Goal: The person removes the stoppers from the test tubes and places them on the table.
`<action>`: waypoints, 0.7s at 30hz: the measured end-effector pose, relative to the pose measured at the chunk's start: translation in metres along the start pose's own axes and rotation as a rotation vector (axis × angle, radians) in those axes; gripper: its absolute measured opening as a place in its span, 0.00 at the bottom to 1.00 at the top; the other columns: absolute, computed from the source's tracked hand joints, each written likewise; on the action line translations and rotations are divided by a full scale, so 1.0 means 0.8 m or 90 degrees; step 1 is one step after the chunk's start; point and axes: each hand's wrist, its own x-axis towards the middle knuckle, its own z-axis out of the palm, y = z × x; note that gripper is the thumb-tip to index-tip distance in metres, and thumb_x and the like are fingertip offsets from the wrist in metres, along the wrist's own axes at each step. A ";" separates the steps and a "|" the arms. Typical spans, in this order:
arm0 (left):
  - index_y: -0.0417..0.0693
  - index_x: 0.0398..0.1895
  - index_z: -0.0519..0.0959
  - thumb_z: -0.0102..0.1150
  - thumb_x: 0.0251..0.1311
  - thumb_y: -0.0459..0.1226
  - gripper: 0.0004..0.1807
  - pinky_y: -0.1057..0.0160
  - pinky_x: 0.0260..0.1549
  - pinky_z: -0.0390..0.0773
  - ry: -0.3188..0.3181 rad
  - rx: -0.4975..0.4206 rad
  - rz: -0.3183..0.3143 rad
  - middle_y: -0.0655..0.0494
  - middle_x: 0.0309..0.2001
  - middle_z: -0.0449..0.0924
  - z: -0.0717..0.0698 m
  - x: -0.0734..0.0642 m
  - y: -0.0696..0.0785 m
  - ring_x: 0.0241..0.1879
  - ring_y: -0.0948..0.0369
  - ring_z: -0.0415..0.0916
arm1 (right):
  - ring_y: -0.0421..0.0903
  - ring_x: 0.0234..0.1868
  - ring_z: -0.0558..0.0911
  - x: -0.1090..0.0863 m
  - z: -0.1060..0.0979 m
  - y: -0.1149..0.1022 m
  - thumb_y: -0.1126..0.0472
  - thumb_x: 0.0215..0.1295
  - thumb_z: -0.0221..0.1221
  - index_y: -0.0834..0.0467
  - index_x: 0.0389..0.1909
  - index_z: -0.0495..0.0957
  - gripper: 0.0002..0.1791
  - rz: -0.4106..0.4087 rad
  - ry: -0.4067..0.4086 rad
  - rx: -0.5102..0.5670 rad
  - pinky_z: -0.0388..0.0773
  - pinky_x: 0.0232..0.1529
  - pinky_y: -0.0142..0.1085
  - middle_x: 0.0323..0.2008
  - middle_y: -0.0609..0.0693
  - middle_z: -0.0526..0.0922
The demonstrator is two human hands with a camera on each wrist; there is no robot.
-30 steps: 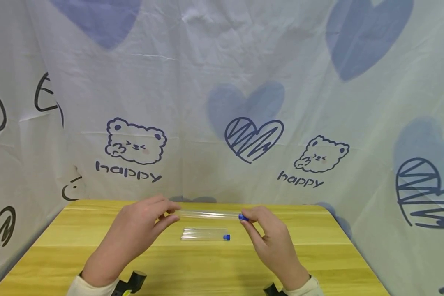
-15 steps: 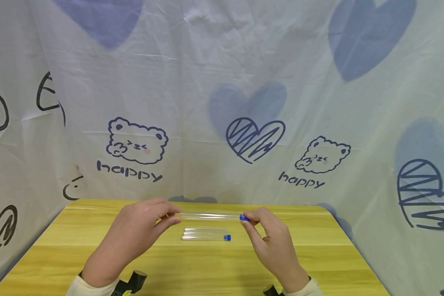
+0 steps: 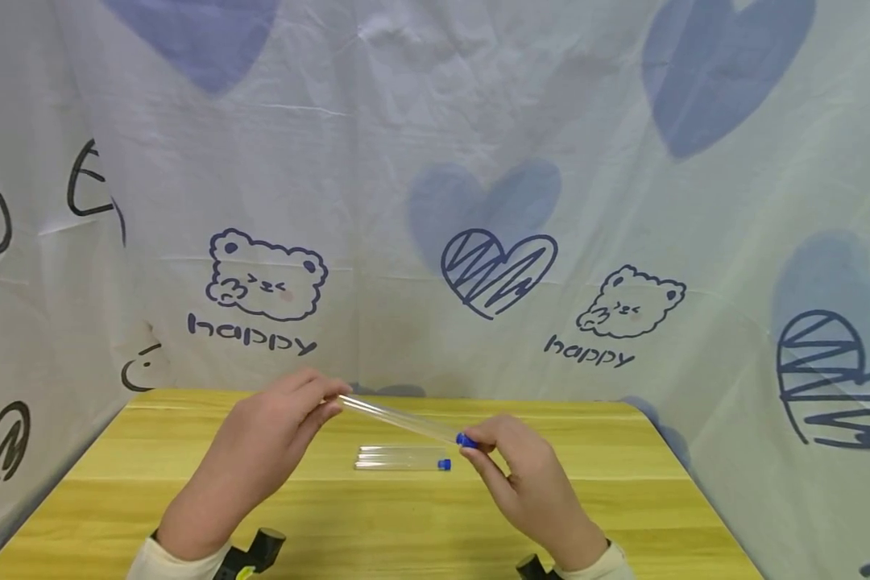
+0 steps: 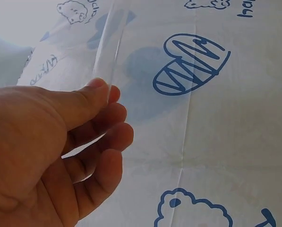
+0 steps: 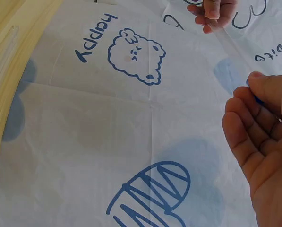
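Note:
A clear plastic test tube (image 3: 399, 417) slants above the table, its left end higher. My left hand (image 3: 261, 435) pinches that upper end between thumb and forefinger; in the left wrist view the tube (image 4: 107, 52) rises from the pinch, with the other fingers loosely curled. At the lower end is a blue cap (image 3: 466, 441), pinched by the thumb and fingertips of my right hand (image 3: 529, 475). Most of the cap (image 5: 254, 92) is hidden behind the thumb in the right wrist view. Below, several clear tubes (image 3: 399, 457) lie side by side, the nearest with a blue cap (image 3: 445, 465).
The yellow wood-grain table (image 3: 406, 524) reaches back to a white curtain (image 3: 391, 338) printed with hearts and bears. Black wrist mounts (image 3: 250, 556) stick out from the cream sleeves (image 3: 177, 561).
The held tube has gone from nearly level to slanting: my left hand rose slightly with its end, while my right hand moved a little left and down with the cap.

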 end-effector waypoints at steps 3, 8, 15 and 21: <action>0.56 0.48 0.85 0.68 0.67 0.35 0.09 0.63 0.33 0.83 0.000 -0.008 0.008 0.69 0.43 0.83 0.001 0.000 -0.003 0.36 0.69 0.80 | 0.37 0.35 0.79 0.000 0.000 0.003 0.55 0.80 0.55 0.56 0.47 0.81 0.10 -0.047 -0.004 0.018 0.78 0.40 0.24 0.38 0.44 0.83; 0.59 0.47 0.85 0.67 0.67 0.36 0.09 0.63 0.35 0.84 -0.031 -0.013 -0.003 0.71 0.44 0.84 -0.001 -0.001 -0.005 0.39 0.70 0.81 | 0.40 0.38 0.82 0.003 -0.001 0.007 0.58 0.79 0.56 0.57 0.47 0.81 0.08 -0.091 -0.005 0.052 0.80 0.43 0.27 0.39 0.46 0.84; 0.59 0.45 0.86 0.72 0.63 0.39 0.09 0.65 0.33 0.83 -0.048 -0.024 -0.028 0.71 0.43 0.85 -0.001 0.000 0.001 0.35 0.71 0.79 | 0.44 0.39 0.85 0.000 -0.004 0.009 0.56 0.79 0.56 0.61 0.45 0.82 0.12 -0.049 0.065 0.038 0.82 0.47 0.28 0.39 0.49 0.85; 0.57 0.46 0.87 0.72 0.63 0.38 0.10 0.64 0.33 0.83 -0.033 -0.013 -0.022 0.69 0.43 0.86 -0.002 0.000 0.003 0.36 0.69 0.81 | 0.44 0.41 0.85 0.000 -0.003 0.007 0.55 0.80 0.54 0.61 0.47 0.81 0.14 -0.027 0.045 0.030 0.81 0.48 0.27 0.41 0.49 0.85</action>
